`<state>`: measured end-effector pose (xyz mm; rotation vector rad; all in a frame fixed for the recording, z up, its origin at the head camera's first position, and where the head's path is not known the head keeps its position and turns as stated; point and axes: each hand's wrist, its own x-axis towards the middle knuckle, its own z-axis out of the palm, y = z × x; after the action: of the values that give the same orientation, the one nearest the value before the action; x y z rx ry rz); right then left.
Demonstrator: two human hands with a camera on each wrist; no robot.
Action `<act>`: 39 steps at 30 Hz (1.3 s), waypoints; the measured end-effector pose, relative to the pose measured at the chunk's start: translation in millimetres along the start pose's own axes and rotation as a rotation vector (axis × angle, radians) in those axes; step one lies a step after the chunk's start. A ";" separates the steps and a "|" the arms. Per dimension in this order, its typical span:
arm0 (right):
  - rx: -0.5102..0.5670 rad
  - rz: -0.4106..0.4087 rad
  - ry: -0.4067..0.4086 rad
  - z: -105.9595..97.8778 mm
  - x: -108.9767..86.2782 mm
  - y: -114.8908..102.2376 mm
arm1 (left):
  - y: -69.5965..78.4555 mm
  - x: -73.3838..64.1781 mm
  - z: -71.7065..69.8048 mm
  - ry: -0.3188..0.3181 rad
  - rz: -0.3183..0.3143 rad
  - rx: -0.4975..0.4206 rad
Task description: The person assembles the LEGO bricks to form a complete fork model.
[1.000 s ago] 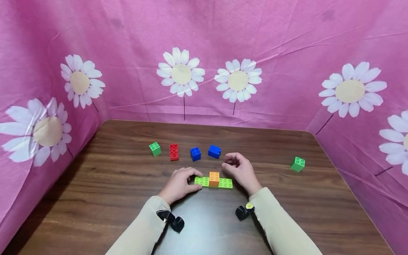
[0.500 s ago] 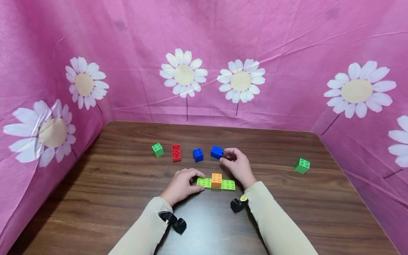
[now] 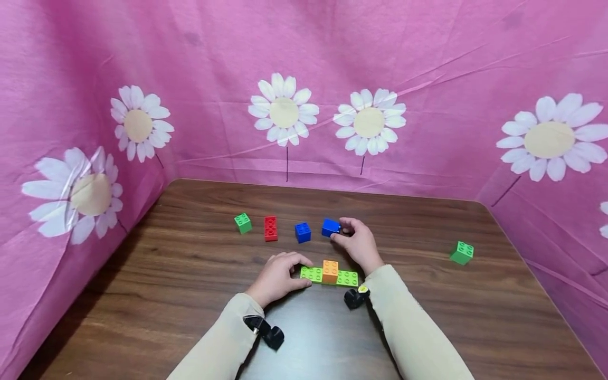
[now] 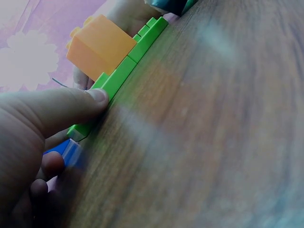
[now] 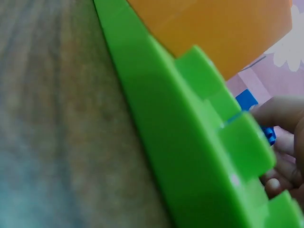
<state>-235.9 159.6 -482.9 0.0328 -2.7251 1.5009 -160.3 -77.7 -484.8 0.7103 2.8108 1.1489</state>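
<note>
Two lime green bricks [image 3: 311, 273] lie end to end on the table, with an orange brick [image 3: 330, 272] standing across their seam. My left hand [image 3: 280, 278] pinches the left end of the green pair, thumb on the near side and index finger on the far side. In the left wrist view the thumb [image 4: 71, 109] presses against the green side wall. Beyond the orange brick, my right hand [image 3: 358, 244] grips a blue brick [image 3: 330, 227] lying on its side, studs pointing right. Its thumb is at the near face; the other fingers curl behind the studded end.
Left of the held blue brick stand another blue brick [image 3: 302, 232], a red brick [image 3: 271, 228] and a green brick [image 3: 243, 224] in a row. Another green brick [image 3: 462, 253] sits far right. A pink flowered cloth [image 3: 328, 47] surrounds the wooden table [image 3: 157, 301].
My right hand has moved forward and left onto the blue brick and closed its fingers on it. The left hand stays at the green bricks. The head view has shifted slightly.
</note>
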 end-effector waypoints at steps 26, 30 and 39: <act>0.263 0.018 0.040 -8.5 -9.7 5.0 | -1.4 1.0 -0.4 -0.001 0.019 -0.012; 0.273 0.030 0.034 -12.2 -14.0 4.2 | -0.6 0.7 -0.7 -0.001 0.017 -0.013; 0.239 0.008 -0.010 -15.9 -25.5 5.8 | -1.8 0.5 -0.7 -0.006 0.007 -0.006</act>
<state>-210.3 176.3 -480.3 0.0351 -2.5393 1.8245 -161.6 -79.1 -485.5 0.7230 2.8012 1.1537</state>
